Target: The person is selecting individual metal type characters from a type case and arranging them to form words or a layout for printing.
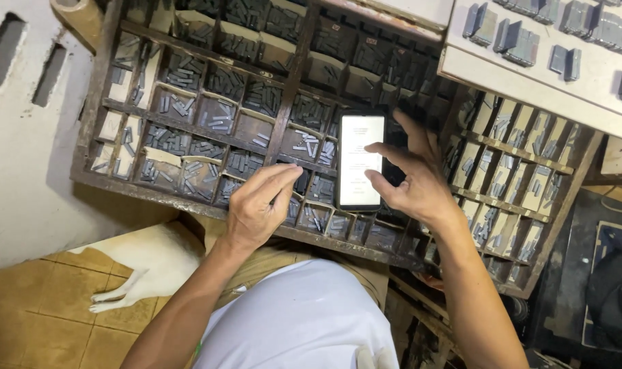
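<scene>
Left hand [256, 205] curled over the type case [92, 130] near its front edge, fingertips pressed together, seemingly pinching a sort [292, 183] (too small to confirm). Right hand [410, 174] spread, thumb at the lit phone [360, 161] propped mid-case. Best lifted straight up, clear of neighbouring compartments.

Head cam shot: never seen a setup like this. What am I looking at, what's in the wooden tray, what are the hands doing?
One picture, from a camera worn on the person's head, looking down at their own bare hands. No machine is involved. In front of them lies a wooden compartment tray, divided into many small boxes filled with small grey metal blocks. A phone with a lit screen lies on the tray. The left hand reaches fingertips into a front compartment; whether it grips a block is hidden. The right hand rests by the phone's edge, fingers spread. A white animal lies on the tiled floor below.
</scene>
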